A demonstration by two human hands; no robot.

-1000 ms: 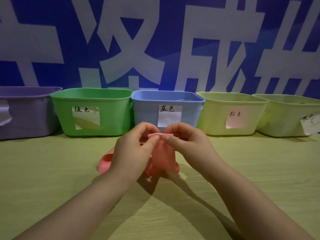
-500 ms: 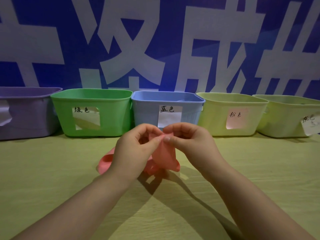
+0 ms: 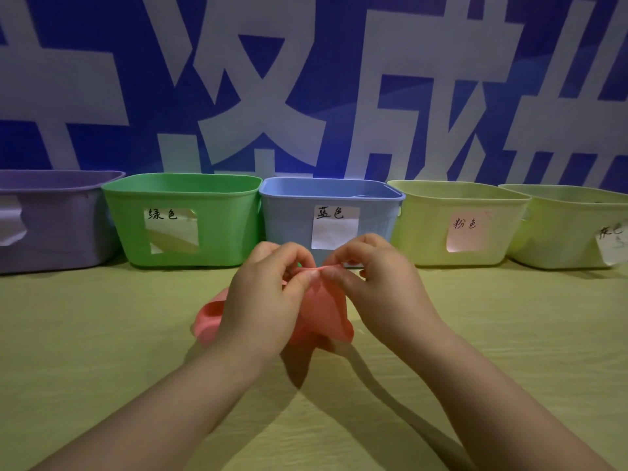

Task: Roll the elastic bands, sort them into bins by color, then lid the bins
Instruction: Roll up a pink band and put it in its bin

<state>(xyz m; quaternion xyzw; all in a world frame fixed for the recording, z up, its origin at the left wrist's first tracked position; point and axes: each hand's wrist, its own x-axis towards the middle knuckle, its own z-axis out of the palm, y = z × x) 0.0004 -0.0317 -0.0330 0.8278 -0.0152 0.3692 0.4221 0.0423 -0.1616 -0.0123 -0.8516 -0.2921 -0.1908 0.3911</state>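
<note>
A pink elastic band (image 3: 323, 307) hangs between my hands above the table, its lower part drooping onto the wood. My left hand (image 3: 265, 300) and my right hand (image 3: 373, 283) both pinch its top edge with thumb and fingertips, close together. Part of the band pokes out left of my left hand. Behind stand five open bins in a row: purple (image 3: 51, 232), green (image 3: 221, 232), blue (image 3: 289, 215), a pale yellow bin with a pink-tinted label (image 3: 424, 226), and another pale yellow bin (image 3: 560, 232) at the right edge.
The yellowish wooden table (image 3: 102, 351) stretches in front of the bins. A blue wall with large white characters (image 3: 306, 96) rises right behind them. No lids are in view.
Both hands have kept pinching the band's top edge and worked it slightly; the edge now looks narrower and more folded. The hands stayed in about the same place.
</note>
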